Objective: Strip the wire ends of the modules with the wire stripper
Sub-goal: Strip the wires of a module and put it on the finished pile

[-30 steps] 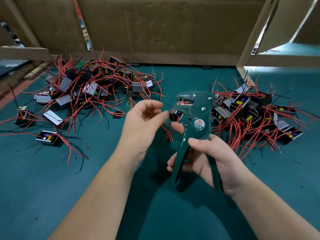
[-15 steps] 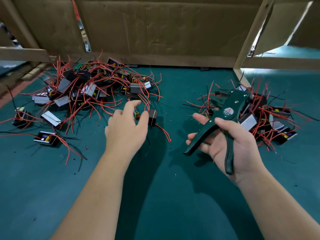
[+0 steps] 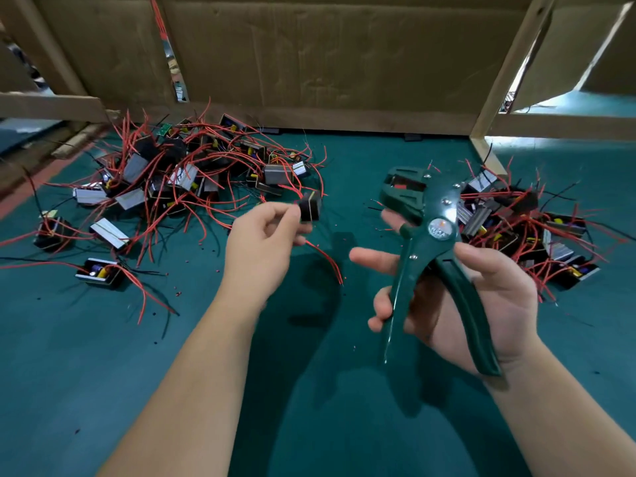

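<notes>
Above the bench's (image 3: pixel 103 356) middle, the left hand (image 3: pixel 265 242) pinches a module (image 3: pixel 309 210) whose wire (image 3: pixel 327 259) trails toward the stripper (image 3: pixel 426 242), gripped upright in the right hand (image 3: pixel 481 297).

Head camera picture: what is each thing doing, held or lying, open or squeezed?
Small black module with red wire: held up, wire dangling.
Left hand: pinches that module.
Dark green wire stripper: handles spread apart.
Right hand: grips the stripper.
Heaps of red-wired modules, left and right: lying on the teal mat.
</notes>
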The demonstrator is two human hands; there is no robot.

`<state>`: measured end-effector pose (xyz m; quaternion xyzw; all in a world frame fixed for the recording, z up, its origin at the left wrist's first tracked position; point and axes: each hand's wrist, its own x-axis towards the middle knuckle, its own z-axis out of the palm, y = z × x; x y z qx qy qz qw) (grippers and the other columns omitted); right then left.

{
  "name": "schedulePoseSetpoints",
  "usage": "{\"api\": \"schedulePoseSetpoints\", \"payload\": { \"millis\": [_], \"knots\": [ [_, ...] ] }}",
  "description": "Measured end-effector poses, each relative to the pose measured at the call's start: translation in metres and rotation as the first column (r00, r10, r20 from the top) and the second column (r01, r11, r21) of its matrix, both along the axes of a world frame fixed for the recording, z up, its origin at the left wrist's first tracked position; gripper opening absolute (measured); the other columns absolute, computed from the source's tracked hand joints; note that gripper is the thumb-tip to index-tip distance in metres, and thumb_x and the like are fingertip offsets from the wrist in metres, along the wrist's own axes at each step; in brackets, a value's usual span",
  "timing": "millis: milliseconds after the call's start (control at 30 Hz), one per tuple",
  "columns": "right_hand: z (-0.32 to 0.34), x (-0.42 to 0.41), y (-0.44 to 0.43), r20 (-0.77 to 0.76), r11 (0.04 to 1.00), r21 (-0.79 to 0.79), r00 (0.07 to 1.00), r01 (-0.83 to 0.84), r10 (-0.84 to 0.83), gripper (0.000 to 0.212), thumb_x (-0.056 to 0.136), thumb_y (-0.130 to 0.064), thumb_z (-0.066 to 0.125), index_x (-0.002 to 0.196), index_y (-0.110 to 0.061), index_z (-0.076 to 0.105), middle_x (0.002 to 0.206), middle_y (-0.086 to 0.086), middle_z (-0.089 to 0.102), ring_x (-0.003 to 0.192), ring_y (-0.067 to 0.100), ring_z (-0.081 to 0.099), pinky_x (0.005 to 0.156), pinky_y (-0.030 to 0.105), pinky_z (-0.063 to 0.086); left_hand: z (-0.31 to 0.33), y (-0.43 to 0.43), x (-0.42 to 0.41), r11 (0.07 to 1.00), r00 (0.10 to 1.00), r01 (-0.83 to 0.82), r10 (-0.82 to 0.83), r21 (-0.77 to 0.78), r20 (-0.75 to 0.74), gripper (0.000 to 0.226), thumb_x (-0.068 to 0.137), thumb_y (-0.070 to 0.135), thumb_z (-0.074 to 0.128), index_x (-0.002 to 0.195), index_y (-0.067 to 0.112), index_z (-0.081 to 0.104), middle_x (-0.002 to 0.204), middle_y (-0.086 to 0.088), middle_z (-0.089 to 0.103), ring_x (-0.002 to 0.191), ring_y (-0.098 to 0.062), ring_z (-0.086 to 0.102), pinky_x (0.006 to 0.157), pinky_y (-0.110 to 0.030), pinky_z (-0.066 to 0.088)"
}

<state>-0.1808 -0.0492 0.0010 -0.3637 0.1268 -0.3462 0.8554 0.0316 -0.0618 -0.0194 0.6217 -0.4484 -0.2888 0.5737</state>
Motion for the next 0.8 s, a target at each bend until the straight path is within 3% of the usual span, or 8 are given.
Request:
{"api": "schedulePoseSetpoints", "payload": {
  "millis": [67,167,300,367,467,600,700,800],
  "knots": [
    [-0.001,0.003,0.001,0.004,0.999,0.012,0.999,-0.053,0.053,0.081,0.070,-0.033,0.070,0.141,-0.010,0.040,0.140,0.022,0.047,0.073,0.036,0.064,0.073,0.051,0.053,0.003,0.001,-0.003,0.996,0.994,0.028,-0.037,-0.088,-0.105,0.016,0.094,0.017,0.057,0.082,0.025,0.065,0.076,0.003,0.074,0.068,-0.009,0.069,0.061,-0.012,0.047],
    [-0.003,0.006,0.001,0.065,0.987,0.030,0.986,-0.157,0.155,0.077,0.077,-0.031,0.065,0.145,-0.010,0.035,0.144,0.028,0.038,0.077,0.038,0.062,0.079,0.052,0.050,0.005,0.003,-0.006,0.986,0.978,0.062,-0.091,-0.153,-0.189,0.015,0.092,0.014,0.060,0.082,0.023,0.066,0.078,0.001,0.075,0.075,-0.014,0.071,0.065,-0.018,0.050],
    [-0.008,-0.001,0.001,0.100,0.967,0.048,0.964,-0.250,0.245,0.054,0.084,-0.036,0.059,0.124,-0.001,0.048,0.107,0.030,0.054,0.080,0.036,0.062,0.075,0.050,0.040,0.007,0.005,-0.012,0.976,0.942,0.103,-0.159,-0.194,-0.296,0.019,0.088,0.010,0.065,0.073,0.021,0.068,0.074,0.001,0.071,0.079,-0.017,0.071,0.067,-0.024,0.053],
    [-0.012,-0.004,0.002,0.102,0.964,0.027,0.960,-0.266,0.262,0.053,0.083,-0.039,0.059,0.116,0.002,0.048,0.098,0.025,0.062,0.081,0.035,0.064,0.075,0.048,0.033,0.009,0.006,-0.014,0.968,0.940,0.122,-0.184,-0.219,-0.288,0.019,0.081,0.011,0.069,0.065,0.021,0.068,0.088,-0.004,0.072,0.083,-0.017,0.070,0.067,-0.025,0.055],
    [-0.007,-0.001,0.002,0.152,0.963,-0.033,0.951,-0.266,0.268,0.054,0.090,-0.033,0.051,0.131,0.001,0.044,0.111,0.030,0.060,0.089,0.038,0.060,0.082,0.050,0.039,0.011,0.009,-0.017,0.965,0.935,0.145,-0.206,-0.220,-0.289,0.029,0.076,0.013,0.071,0.051,0.022,0.060,0.115,-0.006,0.065,0.097,-0.020,0.068,0.060,-0.025,0.055],
    [0.000,0.004,0.000,0.192,0.979,0.037,0.963,-0.199,0.189,0.075,0.088,-0.024,0.057,0.150,-0.006,0.019,0.125,0.033,0.053,0.089,0.041,0.058,0.087,0.054,0.045,0.012,0.010,-0.016,0.955,0.938,0.203,-0.253,-0.215,-0.238,0.039,0.083,0.005,0.070,0.050,0.021,0.056,0.112,0.009,0.068,0.081,-0.010,0.068,0.053,-0.024,0.054],
    [-0.004,0.003,-0.002,0.113,0.996,0.063,0.992,-0.059,0.052,0.077,0.073,-0.027,0.071,0.137,0.004,0.042,0.117,0.025,0.062,0.079,0.034,0.063,0.078,0.048,0.053,0.012,0.011,-0.017,0.947,0.919,0.254,-0.299,-0.194,-0.257,0.018,0.077,0.013,0.072,0.064,0.022,0.065,0.103,0.007,0.071,0.076,-0.010,0.067,0.055,-0.027,0.055],
    [-0.004,0.007,-0.001,0.020,0.988,0.090,0.992,0.123,-0.125,0.071,0.059,-0.029,0.075,0.122,0.000,0.060,0.112,0.024,0.064,0.072,0.032,0.065,0.072,0.044,0.056,0.011,0.012,-0.019,0.937,0.890,0.298,-0.342,-0.183,-0.300,0.016,0.086,0.004,0.065,0.081,0.019,0.066,0.098,0.005,0.073,0.076,-0.010,0.068,0.055,-0.025,0.054]
  ]
}}
